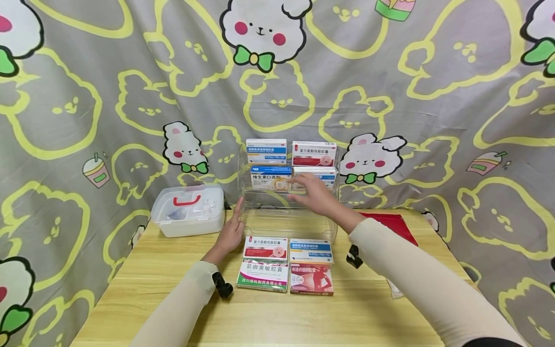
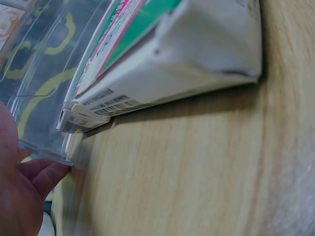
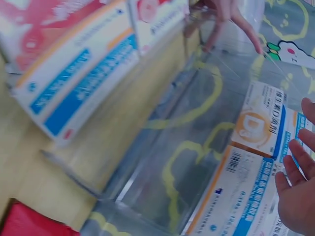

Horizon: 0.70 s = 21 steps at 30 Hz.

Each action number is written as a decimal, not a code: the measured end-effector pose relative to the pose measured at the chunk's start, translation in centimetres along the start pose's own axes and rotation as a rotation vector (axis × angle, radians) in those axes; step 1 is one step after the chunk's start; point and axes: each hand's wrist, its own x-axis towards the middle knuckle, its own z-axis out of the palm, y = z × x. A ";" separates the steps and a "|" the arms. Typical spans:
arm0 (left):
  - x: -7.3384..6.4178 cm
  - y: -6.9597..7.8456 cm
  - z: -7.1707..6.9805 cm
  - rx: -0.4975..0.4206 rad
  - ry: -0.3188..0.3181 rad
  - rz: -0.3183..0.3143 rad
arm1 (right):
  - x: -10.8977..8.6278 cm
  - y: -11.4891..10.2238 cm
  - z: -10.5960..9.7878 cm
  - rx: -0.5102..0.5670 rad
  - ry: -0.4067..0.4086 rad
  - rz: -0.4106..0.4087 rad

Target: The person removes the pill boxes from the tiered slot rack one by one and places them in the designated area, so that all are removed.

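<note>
A clear tiered display stand (image 1: 286, 217) is at the middle of the table. My left hand (image 1: 231, 233) grips its left side, thumb and fingers at the edge of the panel. My right hand (image 1: 315, 193), fingers spread, is in front of the second tier, nothing held. That tier bears a vitamin D drops box (image 1: 264, 180) and a blue-and-white medicine box (image 3: 236, 196) to its right, partly hidden by the hand in the head view. Above them are another blue-and-white box (image 1: 266, 152) and a red-and-white capsule box (image 1: 314, 153).
Before the stand lie a red-and-white box (image 1: 264, 248), a blue-and-white box (image 1: 310, 251), a green-and-magenta box (image 1: 262, 277) and a red box (image 1: 311, 279). A lidded plastic case (image 1: 188, 224) stands left; a red item (image 1: 392, 224) lies right. Behind hangs a patterned curtain (image 1: 286, 106).
</note>
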 end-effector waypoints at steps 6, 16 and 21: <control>0.0 0.0 0.0 0.002 0.000 -0.002 | 2.9 -0.4 -0.8 0.014 0.055 0.046; 0.0 0.1 -0.1 0.002 -0.001 -0.002 | 5.7 0.2 -0.9 0.104 0.052 0.158; 0.1 0.0 0.0 -0.001 0.007 0.005 | 6.3 0.8 -0.6 0.135 0.044 0.181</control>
